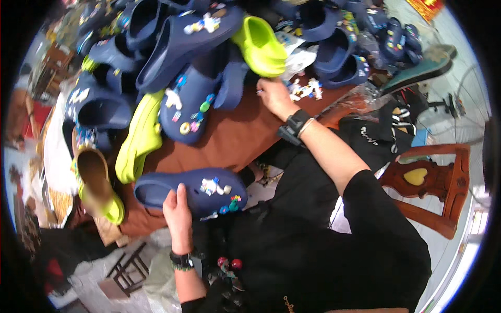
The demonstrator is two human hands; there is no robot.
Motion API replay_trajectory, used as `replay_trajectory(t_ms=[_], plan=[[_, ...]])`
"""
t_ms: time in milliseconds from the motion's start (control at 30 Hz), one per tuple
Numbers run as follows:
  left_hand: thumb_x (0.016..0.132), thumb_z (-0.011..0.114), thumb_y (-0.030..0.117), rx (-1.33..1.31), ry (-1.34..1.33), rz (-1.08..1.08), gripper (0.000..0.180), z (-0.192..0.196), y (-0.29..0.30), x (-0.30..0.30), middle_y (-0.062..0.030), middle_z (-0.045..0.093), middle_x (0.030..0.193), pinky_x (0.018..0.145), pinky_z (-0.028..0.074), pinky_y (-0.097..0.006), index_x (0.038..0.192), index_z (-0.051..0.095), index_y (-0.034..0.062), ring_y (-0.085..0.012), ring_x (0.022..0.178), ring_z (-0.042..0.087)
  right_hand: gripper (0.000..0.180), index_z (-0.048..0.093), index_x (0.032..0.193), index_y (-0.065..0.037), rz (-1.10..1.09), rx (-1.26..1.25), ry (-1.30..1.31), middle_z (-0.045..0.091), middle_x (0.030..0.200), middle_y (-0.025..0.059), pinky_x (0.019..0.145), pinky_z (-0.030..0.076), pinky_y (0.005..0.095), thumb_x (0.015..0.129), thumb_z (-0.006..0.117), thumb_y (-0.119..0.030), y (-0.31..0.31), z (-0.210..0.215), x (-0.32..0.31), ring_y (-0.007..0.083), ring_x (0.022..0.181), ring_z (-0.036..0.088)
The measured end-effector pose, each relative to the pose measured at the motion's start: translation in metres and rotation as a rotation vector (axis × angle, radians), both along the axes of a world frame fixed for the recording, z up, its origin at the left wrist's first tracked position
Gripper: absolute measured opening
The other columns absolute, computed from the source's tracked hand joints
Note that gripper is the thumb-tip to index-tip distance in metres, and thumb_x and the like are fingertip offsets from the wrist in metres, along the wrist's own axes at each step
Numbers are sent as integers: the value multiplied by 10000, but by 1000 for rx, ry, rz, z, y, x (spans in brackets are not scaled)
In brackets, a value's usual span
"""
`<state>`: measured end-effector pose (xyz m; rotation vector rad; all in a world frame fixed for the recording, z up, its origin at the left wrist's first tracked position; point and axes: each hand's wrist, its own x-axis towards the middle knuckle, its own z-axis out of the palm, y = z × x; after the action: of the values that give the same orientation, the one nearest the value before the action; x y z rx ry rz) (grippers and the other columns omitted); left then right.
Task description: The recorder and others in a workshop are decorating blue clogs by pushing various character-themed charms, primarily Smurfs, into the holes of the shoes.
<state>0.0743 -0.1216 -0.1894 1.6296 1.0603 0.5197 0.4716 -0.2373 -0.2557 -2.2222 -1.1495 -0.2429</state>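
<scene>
In my left hand (pixel 178 213) is a navy clog (pixel 172 190), its thumb on top of the shoe and the fingers underneath. White, blue and green charms (pixel 216 187) decorate the clog's toe, which points right. My right hand (pixel 274 96) is over the brown tabletop, with its fingers curled together beside a small heap of white charms (pixel 308 89). Whatever those fingers may hold is too small or hidden to make out. Just beyond them is a lime-green clog (pixel 261 47). Another navy clog with charms (pixel 188 107) lies between my hands, further back.
Many navy clogs (pixel 323 49) are piled across the far side of the brown-covered table (pixel 229 143). Lime-green clogs (pixel 136 138) lie at the left. A carved wooden chair (pixel 428 182) stands at right, and another person's arm (pixel 31 109) shows far left.
</scene>
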Motion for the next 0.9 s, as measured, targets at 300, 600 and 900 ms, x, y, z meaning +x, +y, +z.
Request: replay_trajectory(t_ms=[300,600,900], plan=[[1023,602,271,-111,-46,70,436,-12,5,-1,59,420,642,528,291,-280,677,468,44,-51,616,323,163,587,920,-7,211,130,145,645,834,184,753,510,487,788,682,-6,5,23,-54,429,870,634],[1027,598,274,-141,-83,94,385,-17,5,1,4,578,696,578,408,-260,751,582,6,-57,637,448,74,712,942,-16,566,131,882,713,889,27,750,541,277,878,718,-52,4,84,-167,90,855,665],[1018,616,240,-204,-89,52,372,-20,11,-3,59,466,657,527,331,-262,710,525,54,-44,619,370,145,727,840,-52,878,28,589,673,804,81,787,499,410,737,796,-129,40,64,-219,278,848,615]])
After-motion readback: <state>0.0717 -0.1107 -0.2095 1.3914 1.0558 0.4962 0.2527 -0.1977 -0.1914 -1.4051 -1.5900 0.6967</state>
